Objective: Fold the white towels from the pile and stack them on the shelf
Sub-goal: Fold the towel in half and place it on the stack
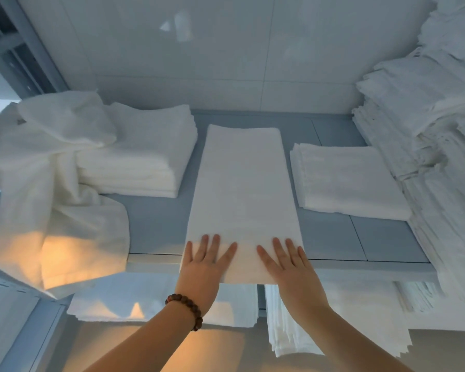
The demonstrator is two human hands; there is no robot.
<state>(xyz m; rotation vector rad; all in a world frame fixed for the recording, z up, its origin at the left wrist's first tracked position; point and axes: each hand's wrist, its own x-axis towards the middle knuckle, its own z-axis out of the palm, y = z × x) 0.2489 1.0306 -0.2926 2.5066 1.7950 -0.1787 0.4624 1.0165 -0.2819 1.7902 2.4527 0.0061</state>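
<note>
Now, towel [243, 189]: laid lengthwise on shelf [156, 224], its near end pressed down beneath the palms.
Left hand [203, 267]: fingers spread flat.
Right hand [290, 272]: fingers spread flat.

Single head view, close above the shelf [156, 226], facing forward and down toward the wall [199, 63]
</note>
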